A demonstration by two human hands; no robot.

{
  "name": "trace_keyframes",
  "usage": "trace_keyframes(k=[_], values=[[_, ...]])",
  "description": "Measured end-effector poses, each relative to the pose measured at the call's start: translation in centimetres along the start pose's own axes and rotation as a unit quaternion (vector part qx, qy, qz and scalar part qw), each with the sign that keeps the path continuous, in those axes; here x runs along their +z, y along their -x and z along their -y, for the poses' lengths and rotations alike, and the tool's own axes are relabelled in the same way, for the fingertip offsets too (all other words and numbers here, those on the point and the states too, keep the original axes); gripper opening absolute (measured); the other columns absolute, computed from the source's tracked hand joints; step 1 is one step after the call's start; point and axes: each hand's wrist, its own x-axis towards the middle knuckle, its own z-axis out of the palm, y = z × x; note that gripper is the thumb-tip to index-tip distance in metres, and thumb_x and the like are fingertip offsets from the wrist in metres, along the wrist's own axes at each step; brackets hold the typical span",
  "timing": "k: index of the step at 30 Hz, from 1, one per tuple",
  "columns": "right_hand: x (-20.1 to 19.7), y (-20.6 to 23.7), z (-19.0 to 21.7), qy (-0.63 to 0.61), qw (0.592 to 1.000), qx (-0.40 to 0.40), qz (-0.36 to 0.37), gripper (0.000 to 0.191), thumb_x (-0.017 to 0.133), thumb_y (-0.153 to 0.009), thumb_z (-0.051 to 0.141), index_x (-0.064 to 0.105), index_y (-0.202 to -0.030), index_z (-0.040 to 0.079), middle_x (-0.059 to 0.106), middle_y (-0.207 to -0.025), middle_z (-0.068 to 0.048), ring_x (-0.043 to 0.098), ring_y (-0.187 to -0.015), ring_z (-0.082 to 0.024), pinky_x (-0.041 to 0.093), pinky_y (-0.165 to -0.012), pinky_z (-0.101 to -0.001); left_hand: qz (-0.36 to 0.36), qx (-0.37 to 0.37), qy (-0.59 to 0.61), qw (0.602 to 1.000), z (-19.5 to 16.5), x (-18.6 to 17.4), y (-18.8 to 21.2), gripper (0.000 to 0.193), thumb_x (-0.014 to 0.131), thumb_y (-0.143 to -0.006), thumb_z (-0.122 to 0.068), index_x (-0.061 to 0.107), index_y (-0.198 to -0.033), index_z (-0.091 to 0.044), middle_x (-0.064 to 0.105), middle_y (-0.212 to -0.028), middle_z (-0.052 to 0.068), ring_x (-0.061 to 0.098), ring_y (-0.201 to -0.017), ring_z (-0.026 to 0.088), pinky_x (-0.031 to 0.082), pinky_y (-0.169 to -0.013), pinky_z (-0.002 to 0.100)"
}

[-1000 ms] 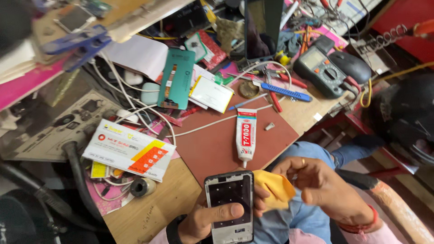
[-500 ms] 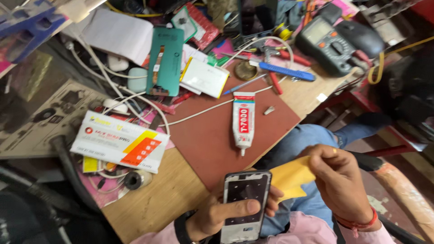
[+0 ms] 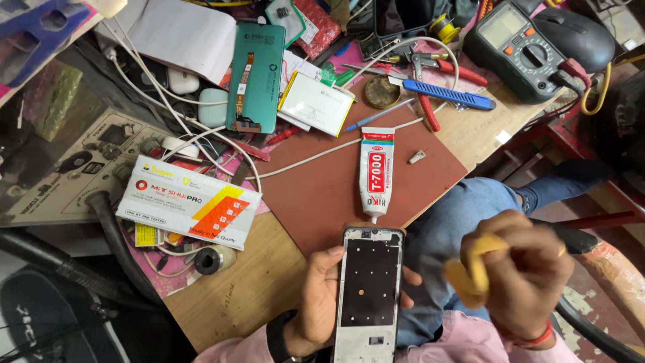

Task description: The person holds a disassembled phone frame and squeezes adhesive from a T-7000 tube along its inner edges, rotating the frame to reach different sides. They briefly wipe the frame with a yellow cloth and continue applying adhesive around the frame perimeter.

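Between our two hands we see work under way: our left hand (image 3: 322, 296) cradles an opened phone frame (image 3: 368, 289), fingers wrapped round its edges. Just right of it, our right hand (image 3: 527, 275) is closed on a yellow cloth (image 3: 470, 272), while a glue tube (image 3: 376, 171) lies just beyond the frame's top on the red mat (image 3: 316, 195).

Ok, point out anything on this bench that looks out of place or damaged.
The phone in the left hand is stripped to a bare frame, with no screen. The glue tube lies flat on the red mat, its nozzle pointing at the phone. The right hand holds a crumpled yellow cloth. Cables and tools lie scattered about.
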Motion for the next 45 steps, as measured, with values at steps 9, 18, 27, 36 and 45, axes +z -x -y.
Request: trace_keyframes(k=[9,18,27,36,45], values=[[4.0,-1.2,-0.1,0.266,0.923,-0.248,0.128,0.028,0.082,-0.073,-0.009,0.075,-0.100,-0.001,0.072,-0.092,-0.016,0.072,-0.077,-0.018,0.056,-0.066,-0.0253,-0.011,0.136,-0.166,0.977,-0.7,1.1,-0.8,0.053,0.052,-0.113,-0.033,0.039,-0.151,0.002,0.054,-0.147,0.018,0.057,-0.131,0.025,0.048,-0.114,0.040],[3.7,-1.7,-1.6,0.241,0.917,-0.306,0.083,0.035,0.083,-0.071,-0.010,0.073,-0.103,0.001,0.068,-0.096,-0.015,0.068,-0.069,-0.015,0.053,-0.065,-0.0233,0.040,0.176,-0.262,0.948,-2.2,1.1,-1.1,0.050,0.058,-0.112,-0.029,0.046,-0.150,0.001,0.045,-0.158,0.015,0.052,-0.145,0.023,0.047,-0.119,0.039],[3.8,-2.7,-2.2,0.211,0.907,-0.352,0.090,0.035,0.079,-0.071,-0.012,0.071,-0.104,-0.001,0.068,-0.096,-0.017,0.070,-0.070,-0.017,0.054,-0.063,-0.0232,0.023,0.161,-0.226,0.961,-2.0,1.4,-1.2,0.057,0.060,-0.110,-0.035,0.049,-0.148,0.005,0.048,-0.151,0.015,0.060,-0.125,0.021,0.050,-0.112,0.038],[5.2,-3.0,-1.8,0.236,0.882,-0.402,0.069,0.036,0.076,-0.071,-0.019,0.073,-0.103,-0.003,0.067,-0.094,-0.020,0.065,-0.067,-0.016,0.051,-0.061,-0.0261,0.013,0.176,-0.277,0.945,-2.2,1.6,-0.8,0.057,0.059,-0.110,-0.036,0.051,-0.147,0.006,0.050,-0.152,0.015,0.052,-0.143,0.022,0.041,-0.124,0.038],[5.5,-2.4,-1.3,0.259,0.894,-0.359,0.069,0.036,0.082,-0.072,-0.014,0.071,-0.104,-0.003,0.067,-0.095,-0.019,0.070,-0.071,-0.020,0.056,-0.064,-0.0277,-0.002,0.134,-0.210,0.969,-2.1,1.5,-0.8,0.058,0.060,-0.108,-0.034,0.051,-0.147,0.007,0.060,-0.146,0.014,0.054,-0.138,0.021,0.039,-0.123,0.037]])
